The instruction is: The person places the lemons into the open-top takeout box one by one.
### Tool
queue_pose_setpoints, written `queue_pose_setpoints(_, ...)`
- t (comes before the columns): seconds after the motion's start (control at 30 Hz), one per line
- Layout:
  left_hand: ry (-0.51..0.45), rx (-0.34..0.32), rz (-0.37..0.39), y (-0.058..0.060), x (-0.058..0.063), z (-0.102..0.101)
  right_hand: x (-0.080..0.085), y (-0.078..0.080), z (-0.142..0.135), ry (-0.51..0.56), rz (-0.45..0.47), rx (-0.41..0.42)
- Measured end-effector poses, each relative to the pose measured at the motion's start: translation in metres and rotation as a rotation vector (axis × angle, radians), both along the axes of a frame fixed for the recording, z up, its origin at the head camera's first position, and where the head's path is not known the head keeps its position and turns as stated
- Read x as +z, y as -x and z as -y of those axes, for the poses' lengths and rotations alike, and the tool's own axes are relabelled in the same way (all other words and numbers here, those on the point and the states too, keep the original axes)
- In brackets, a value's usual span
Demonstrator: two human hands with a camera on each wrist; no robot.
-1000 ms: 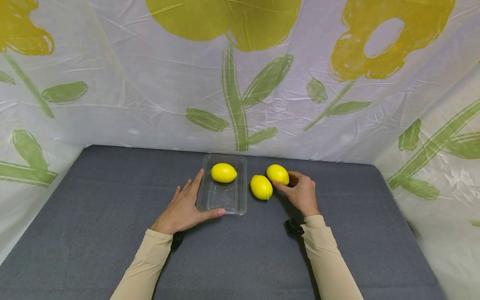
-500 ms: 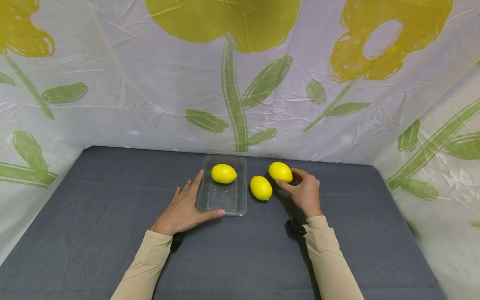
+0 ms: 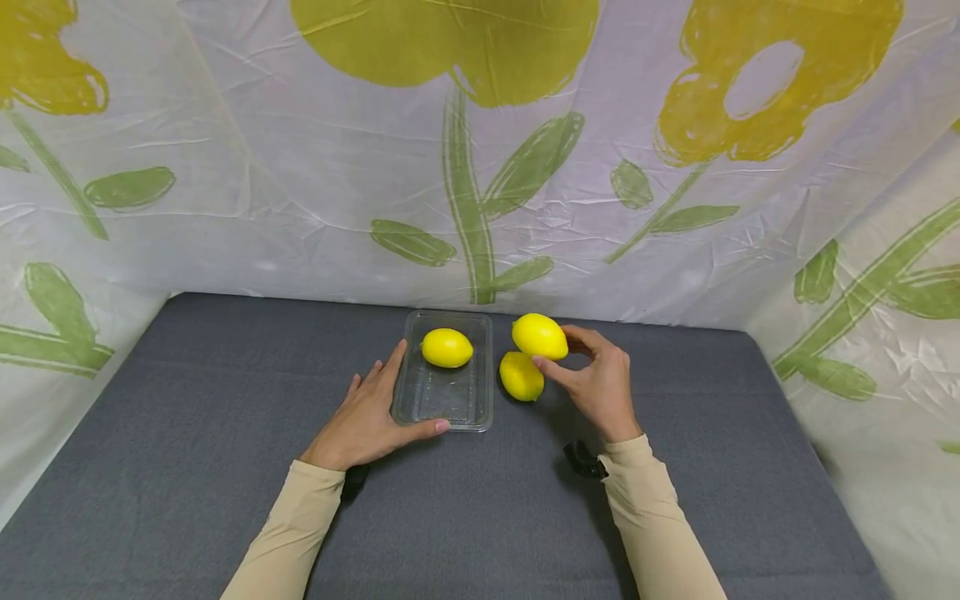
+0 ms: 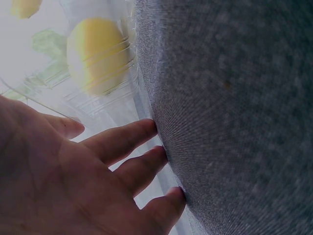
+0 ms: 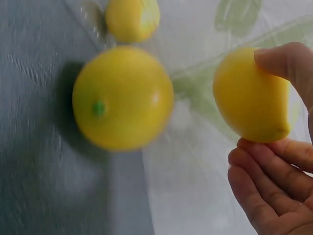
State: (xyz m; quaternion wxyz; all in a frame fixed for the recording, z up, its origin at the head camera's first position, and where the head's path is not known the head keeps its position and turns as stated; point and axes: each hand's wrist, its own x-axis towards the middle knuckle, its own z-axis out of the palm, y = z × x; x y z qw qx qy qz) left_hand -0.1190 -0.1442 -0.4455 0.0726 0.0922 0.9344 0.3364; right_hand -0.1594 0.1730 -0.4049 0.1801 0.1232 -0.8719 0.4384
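Note:
A clear plastic tray (image 3: 450,408) stands on the table with one lemon (image 3: 447,347) lying in its far half. My left hand (image 3: 367,425) touches the tray's left side and near edge, fingers spread and thumb along the front rim; in the left wrist view its fingertips (image 4: 146,128) reach down to the cloth. Between thumb and fingers, my right hand (image 3: 600,379) pinches a second lemon (image 3: 540,336) raised off the table. Below it a third lemon (image 3: 521,379) rests on the cloth just right of the tray, its green-tipped end (image 5: 99,108) showing in the right wrist view.
A dark grey cloth (image 3: 187,467) covers the table. Behind and at both sides hangs a pale curtain (image 3: 300,167) printed with yellow flowers and green leaves, close to the table's far edge. A black wrist device (image 3: 585,460) sits under the right sleeve.
My right hand has lifted its lemon off the table, first slightly right, then left over the lemon beside the tray. The left hand and the tray stay where they were.

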Motion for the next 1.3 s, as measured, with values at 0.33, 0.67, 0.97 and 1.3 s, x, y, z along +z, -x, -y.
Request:
queue_pose_setpoints(0.33, 0.009, 0.009, 0.0, -0.001, -0.001, -0.001, -0.002, -0.01, 0.031, -0.025, 0.011, 0.146)
queue_pose_setpoints(0.67, 0.019, 0.004, -0.014, 0.0, -0.001, -0.001, -0.007, -0.007, 0.066, -0.129, 0.025, 0.324)
queue_pose_setpoints(0.97, 0.019, 0.002, -0.004, 0.0, 0.001, -0.002, -0.008, 0.003, 0.087, -0.301, 0.031, 0.372)
queue_pose_setpoints(1.3, 0.004, -0.004, 0.0, 0.0, -0.001, -0.001, -0.012, 0.002, 0.1, -0.442, 0.069, 0.365)
